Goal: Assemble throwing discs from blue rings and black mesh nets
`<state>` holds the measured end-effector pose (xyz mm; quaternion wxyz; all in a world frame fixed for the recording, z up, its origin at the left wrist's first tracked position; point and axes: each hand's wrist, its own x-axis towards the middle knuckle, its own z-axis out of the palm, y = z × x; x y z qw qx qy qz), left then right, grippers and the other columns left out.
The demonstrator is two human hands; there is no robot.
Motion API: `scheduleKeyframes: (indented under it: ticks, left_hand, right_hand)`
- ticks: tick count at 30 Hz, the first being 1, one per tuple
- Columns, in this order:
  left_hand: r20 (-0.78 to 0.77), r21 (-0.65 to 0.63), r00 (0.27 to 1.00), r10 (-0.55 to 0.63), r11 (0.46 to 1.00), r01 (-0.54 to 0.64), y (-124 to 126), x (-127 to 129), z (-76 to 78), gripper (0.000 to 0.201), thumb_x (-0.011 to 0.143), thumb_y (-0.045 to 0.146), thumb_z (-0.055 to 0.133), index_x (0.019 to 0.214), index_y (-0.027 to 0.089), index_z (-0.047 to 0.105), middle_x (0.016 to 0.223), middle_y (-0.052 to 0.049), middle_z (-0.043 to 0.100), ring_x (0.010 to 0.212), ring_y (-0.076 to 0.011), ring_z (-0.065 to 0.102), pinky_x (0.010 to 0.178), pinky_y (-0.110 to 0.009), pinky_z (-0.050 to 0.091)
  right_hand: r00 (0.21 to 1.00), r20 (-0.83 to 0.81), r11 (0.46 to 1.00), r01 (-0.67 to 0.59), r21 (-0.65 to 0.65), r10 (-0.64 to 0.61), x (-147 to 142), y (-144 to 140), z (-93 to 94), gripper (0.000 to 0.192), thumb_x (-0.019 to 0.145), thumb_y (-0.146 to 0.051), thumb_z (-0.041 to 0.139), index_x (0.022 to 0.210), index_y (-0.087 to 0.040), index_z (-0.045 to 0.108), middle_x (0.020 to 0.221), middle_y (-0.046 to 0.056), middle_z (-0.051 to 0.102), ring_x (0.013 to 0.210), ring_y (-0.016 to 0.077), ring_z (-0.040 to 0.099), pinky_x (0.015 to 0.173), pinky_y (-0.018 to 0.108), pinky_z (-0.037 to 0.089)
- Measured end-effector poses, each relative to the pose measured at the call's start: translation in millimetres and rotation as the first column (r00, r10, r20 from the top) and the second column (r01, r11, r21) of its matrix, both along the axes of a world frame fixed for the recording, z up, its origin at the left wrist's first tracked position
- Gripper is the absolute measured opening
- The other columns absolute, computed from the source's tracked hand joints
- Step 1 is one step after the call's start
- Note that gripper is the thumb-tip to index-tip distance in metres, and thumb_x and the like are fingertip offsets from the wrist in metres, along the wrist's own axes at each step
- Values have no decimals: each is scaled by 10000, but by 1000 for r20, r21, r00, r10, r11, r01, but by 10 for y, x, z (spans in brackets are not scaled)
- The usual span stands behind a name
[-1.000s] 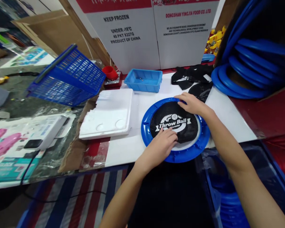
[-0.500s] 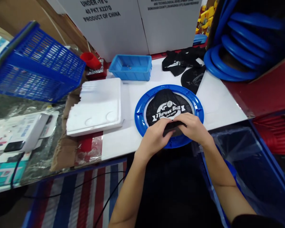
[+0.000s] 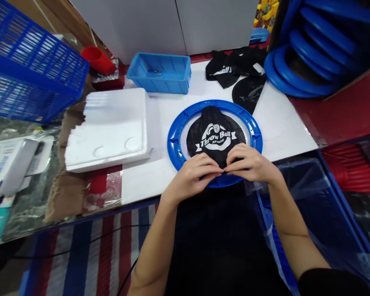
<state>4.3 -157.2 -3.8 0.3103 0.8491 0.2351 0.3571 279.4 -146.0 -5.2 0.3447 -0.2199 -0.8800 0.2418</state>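
A blue plastic ring (image 3: 174,139) lies on the white work surface in front of me. Inside it is a round black mesh net (image 3: 203,125) with a white "Throw Ball" print. My left hand (image 3: 195,174) pinches the net's near edge, fingertips pressed together over the front of the ring. Right beside it, my right hand (image 3: 248,163) pinches the same edge, the two sets of fingertips almost meeting. The fingers cover that part of the net and some of the ring's near rim.
Behind the ring stand a light-blue bin (image 3: 160,76) with small metal bits and more black nets (image 3: 222,70). White foam (image 3: 111,127) lies left, near a blue basket (image 3: 33,65) and red cup (image 3: 98,61). Blue rings (image 3: 296,74) are stacked at right.
My hands have drawn the net's near edge toward me and down onto the ring's front, flattening the folded net. The fingertips are closer together. The camera view has shifted slightly.
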Motion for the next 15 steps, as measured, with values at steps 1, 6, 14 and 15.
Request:
scheduleKeyframes:
  ticks: [1,6,14,15]
  left_hand:
    - [-4,-6,1000,-13,1000,13,-1,-4,0,194,1031,134,728,1170,244,806,1053,-62,811,945,-198,699,841,-367,536]
    - [-20,1,999,-37,999,37,-1,-17,-5,171,1016,147,754,1141,247,817,1037,-50,820,911,-192,693,820,-362,536]
    - [-133,170,991,14,985,8,-56,-35,33,170,1047,126,695,1155,225,779,1080,-57,821,930,-198,669,783,-363,507]
    - [-174,218,984,38,976,1,-96,-30,59,175,1053,116,676,1166,213,768,1095,-62,821,942,-206,671,786,-372,502]
  right_hand:
    - [1000,0,1000,-17,-8,17,6,6,5,107,1040,-220,748,1078,-290,820,999,19,763,1003,214,707,931,441,507]
    - [996,61,998,-64,-22,65,34,16,49,141,1044,-178,708,1015,-273,810,1025,16,751,985,199,692,972,441,478]
    - [992,112,998,-63,-22,65,29,-3,89,160,1038,-153,673,1016,-256,793,1050,33,741,1020,212,678,983,443,470]
    - [991,117,998,-61,-19,62,26,-4,91,158,1036,-154,673,1013,-255,792,1049,34,741,1021,214,677,982,443,471]
